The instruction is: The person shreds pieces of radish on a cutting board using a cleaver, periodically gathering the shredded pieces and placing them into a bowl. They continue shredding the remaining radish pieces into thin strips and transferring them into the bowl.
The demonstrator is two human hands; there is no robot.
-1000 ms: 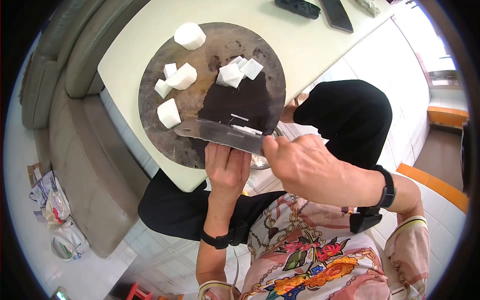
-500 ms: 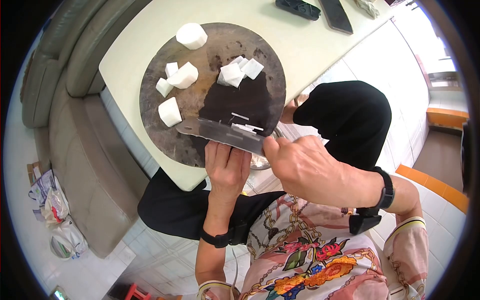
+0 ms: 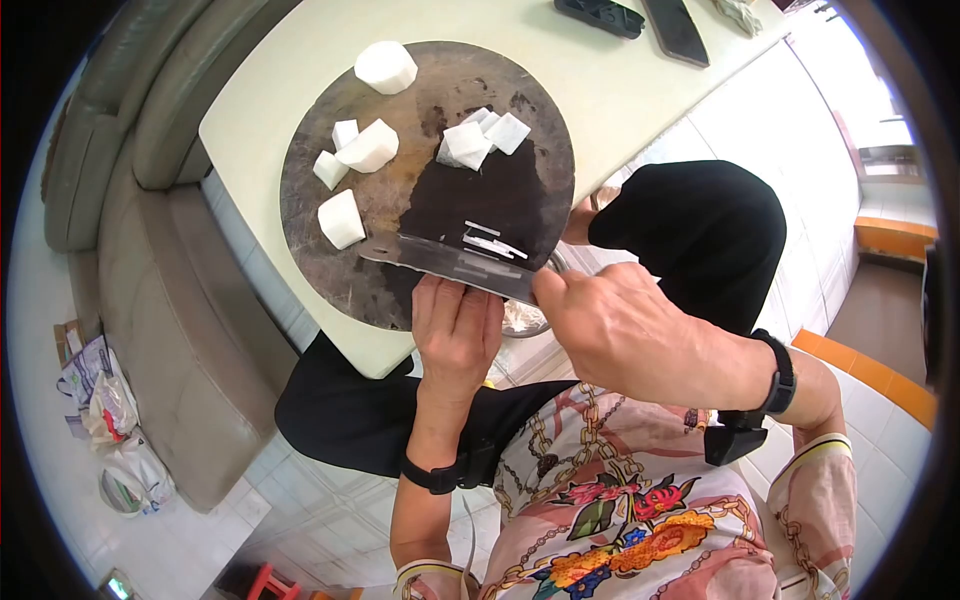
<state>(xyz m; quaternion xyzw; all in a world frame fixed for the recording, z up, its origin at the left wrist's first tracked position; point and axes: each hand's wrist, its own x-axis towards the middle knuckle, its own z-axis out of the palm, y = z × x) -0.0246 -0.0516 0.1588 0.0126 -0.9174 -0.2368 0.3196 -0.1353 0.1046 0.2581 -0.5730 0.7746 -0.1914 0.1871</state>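
Observation:
My right hand (image 3: pixel 605 315) is closed around the handle of a cleaver (image 3: pixel 425 257), whose wide blade lies across the near part of a round wooden chopping board (image 3: pixel 340 280). Bent fingers of my left hand (image 3: pixel 458 325) press together against the blade's near side; whatever they hold down is hidden. Just beyond the blade lie several thin white strips (image 3: pixel 490 243). Farther back on the board is a small pile of flat white slices (image 3: pixel 468 143). Chunks of a peeled white vegetable (image 3: pixel 368 147) sit at the left, and a larger round piece (image 3: pixel 386 67) rests at the far edge.
The board stands on a pale table (image 3: pixel 255 105). A phone (image 3: pixel 676 30) and a black object (image 3: pixel 600 17) lie at its far side. Partly under the board's near right edge is a metal bowl (image 3: pixel 528 322) with pale bits. A grey-brown sofa (image 3: pixel 190 350) stands left; plastic bags (image 3: pixel 110 410) lie beyond it.
The cleaver and my right hand have shifted slightly to the right. The white strips beyond the blade look more spread out. My left hand has barely moved.

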